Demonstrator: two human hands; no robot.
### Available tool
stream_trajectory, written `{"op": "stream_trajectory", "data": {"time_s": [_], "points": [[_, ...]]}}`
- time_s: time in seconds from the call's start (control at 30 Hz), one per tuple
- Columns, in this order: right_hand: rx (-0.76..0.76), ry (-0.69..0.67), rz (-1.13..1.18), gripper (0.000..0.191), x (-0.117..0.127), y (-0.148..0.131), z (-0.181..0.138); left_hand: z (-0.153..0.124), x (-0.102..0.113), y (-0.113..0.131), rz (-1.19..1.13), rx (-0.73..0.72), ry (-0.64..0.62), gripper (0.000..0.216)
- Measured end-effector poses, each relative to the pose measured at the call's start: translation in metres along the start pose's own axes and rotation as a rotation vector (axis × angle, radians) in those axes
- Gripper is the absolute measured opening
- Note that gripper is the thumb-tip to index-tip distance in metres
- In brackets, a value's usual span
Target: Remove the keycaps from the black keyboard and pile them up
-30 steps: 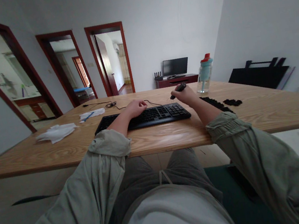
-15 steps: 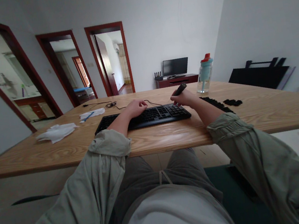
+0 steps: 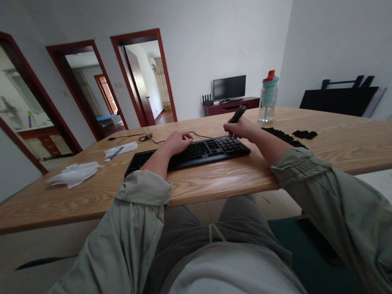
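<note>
A black keyboard (image 3: pixel 206 151) lies on the table in front of me, with some darker patches among its keys. My left hand (image 3: pixel 179 142) rests over its back edge with the fingers curled in; the fingertips are partly hidden. Above the number-pad end, my right hand (image 3: pixel 240 128) is closed around a thick black handle (image 3: pixel 238 113), which tilts up to the right. The tool's lower end points down at the keys and is too small to make out. Small black pieces, looking like keycaps (image 3: pixel 281 136), lie in rows just right of the keyboard.
A second cluster of black pieces (image 3: pixel 305 135) lies farther right. A clear water bottle (image 3: pixel 267 97) with a red lid stands behind. White tissues (image 3: pixel 75 175), a thin blue tool (image 3: pixel 116 153) and a coiled cable (image 3: pixel 145 137) are on the left of the wooden table (image 3: pixel 224 180).
My right hand has shifted slightly, and the black handle now stands a little higher and steeper. My left hand and the keyboard stay in place.
</note>
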State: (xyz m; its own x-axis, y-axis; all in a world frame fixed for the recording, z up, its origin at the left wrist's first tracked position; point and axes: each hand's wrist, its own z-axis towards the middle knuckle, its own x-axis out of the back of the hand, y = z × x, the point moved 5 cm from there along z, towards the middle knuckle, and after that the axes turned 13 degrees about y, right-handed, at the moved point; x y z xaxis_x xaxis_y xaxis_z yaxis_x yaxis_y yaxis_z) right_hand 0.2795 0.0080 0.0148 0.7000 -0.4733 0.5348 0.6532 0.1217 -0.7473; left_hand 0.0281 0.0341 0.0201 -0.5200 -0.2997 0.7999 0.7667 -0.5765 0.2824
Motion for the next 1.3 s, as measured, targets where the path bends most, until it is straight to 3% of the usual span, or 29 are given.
{"op": "stream_trajectory", "data": {"time_s": [0.83, 1.1, 1.3], "points": [[-0.102, -0.045, 0.063, 0.016, -0.007, 0.005, -0.001, 0.000, -0.003, -0.001, -0.012, 0.004, 0.001, 0.032], [0.044, -0.019, -0.019, 0.009, -0.008, 0.008, 0.004, 0.000, -0.003, 0.000, 0.004, 0.010, -0.008, 0.033], [0.059, 0.017, -0.030, 0.007, -0.009, 0.016, 0.007, -0.001, -0.002, 0.001, 0.011, 0.018, -0.011, 0.033]]}}
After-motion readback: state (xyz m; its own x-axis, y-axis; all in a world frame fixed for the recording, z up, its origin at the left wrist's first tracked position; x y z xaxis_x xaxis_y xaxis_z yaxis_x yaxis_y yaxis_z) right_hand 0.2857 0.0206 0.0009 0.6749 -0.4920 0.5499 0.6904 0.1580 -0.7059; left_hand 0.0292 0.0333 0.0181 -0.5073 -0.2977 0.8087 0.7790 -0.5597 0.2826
